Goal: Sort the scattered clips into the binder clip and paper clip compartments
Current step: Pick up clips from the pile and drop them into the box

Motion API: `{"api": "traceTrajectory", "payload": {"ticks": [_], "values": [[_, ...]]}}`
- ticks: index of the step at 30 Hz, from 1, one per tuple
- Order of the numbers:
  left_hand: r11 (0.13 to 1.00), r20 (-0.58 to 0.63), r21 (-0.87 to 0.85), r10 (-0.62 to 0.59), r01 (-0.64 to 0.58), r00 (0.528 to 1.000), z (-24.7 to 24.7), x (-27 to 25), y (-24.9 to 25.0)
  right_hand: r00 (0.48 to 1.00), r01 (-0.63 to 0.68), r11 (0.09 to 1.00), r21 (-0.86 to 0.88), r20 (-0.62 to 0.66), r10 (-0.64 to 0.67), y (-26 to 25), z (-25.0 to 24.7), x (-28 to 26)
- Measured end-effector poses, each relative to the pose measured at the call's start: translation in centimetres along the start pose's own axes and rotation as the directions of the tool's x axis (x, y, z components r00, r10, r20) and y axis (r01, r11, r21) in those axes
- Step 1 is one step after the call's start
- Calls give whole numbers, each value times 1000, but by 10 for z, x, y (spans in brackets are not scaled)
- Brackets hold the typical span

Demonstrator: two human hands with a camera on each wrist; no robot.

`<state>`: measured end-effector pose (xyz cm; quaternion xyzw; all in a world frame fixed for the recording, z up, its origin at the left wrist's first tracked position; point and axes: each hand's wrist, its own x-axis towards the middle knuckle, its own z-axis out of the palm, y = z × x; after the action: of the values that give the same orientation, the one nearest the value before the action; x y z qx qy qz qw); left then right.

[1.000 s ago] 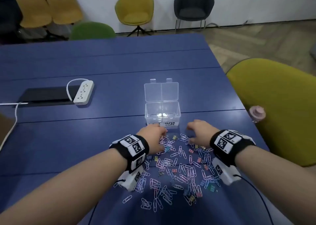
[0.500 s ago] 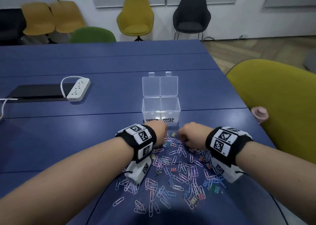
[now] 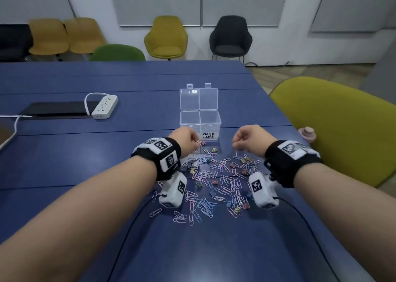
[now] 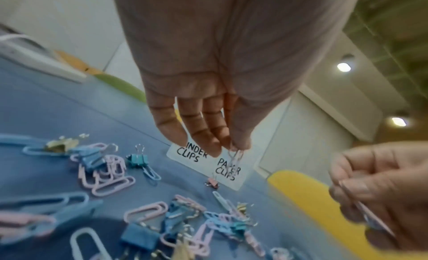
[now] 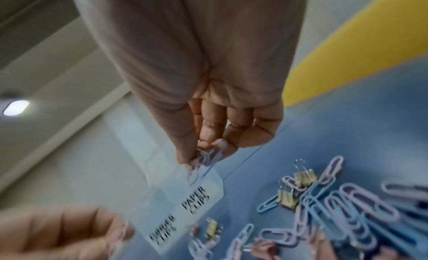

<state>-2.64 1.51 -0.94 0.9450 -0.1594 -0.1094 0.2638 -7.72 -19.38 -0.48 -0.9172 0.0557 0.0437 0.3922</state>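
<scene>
Both hands were up off the blue desk (image 3: 64, 157), right in front of the clear two-compartment box (image 3: 200, 122). The left hand (image 3: 185, 140) pinched a couple of pink paper clips (image 4: 236, 155) between thumb and fingertips, dangling over the labels. The right hand (image 3: 249, 139) pinched a few too, pink and blue (image 5: 208, 156). The lid was flipped open, and both compartments looked empty as far as I could tell. The pile of paper and binder clips (image 3: 214, 181) sat scattered between the wrists.
</scene>
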Motion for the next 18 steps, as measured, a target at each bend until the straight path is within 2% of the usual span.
{"api": "traceTrajectory", "payload": {"ticks": [1,2,3,5,7,8,10,11,12,13,14,15,16,17,18], "values": [[990,-4,-142,-21,20,1000,-1,-4,-2,999,-39,987,154,-20,42,3,-3,-5],[941,23,-332,-57,62,998,-2,-7,-4,995,-85,940,330,-15,96,6,-5,-9],[829,84,-544,-98,128,992,-2,-12,-5,989,-137,841,524,22,148,8,-6,-13],[482,227,-837,-128,261,965,-2,-18,-7,970,-224,559,798,130,203,12,-9,-19],[186,330,-919,-118,348,937,-1,-23,-10,955,-258,355,899,180,238,15,-8,-21],[84,367,-923,-111,376,924,-2,-25,-11,946,-260,278,925,186,265,16,-7,-21],[-35,416,-909,-102,414,904,-1,-27,-14,927,-279,203,939,208,311,16,-5,-23],[-51,431,-902,-98,428,897,-1,-28,-15,923,-305,216,927,232,307,16,-5,-25],[-33,447,-895,-95,446,890,0,-30,-15,922,-336,274,901,256,290,17,-4,-27],[30,459,-885,-96,464,883,2,-31,-14,925,-354,379,855,261,276,18,-3,-29],[136,462,-870,-110,474,880,6,-31,-13,935,-346,540,767,235,265,19,-1,-30],[269,449,-841,-137,469,883,11,-30,-11,951,-309,731,608,186,247,18,1,-32],[427,417,-786,-167,447,893,15,-29,-8,967,-250,897,365,140,212,17,3,-35],[609,369,-684,-185,401,911,18,-29,-5,981,-172,982,73,108,163,15,5,-38],[786,322,-521,-181,334,929,21,-30,0,987,-87,979,-183,115,109,12,8,-40]]}}
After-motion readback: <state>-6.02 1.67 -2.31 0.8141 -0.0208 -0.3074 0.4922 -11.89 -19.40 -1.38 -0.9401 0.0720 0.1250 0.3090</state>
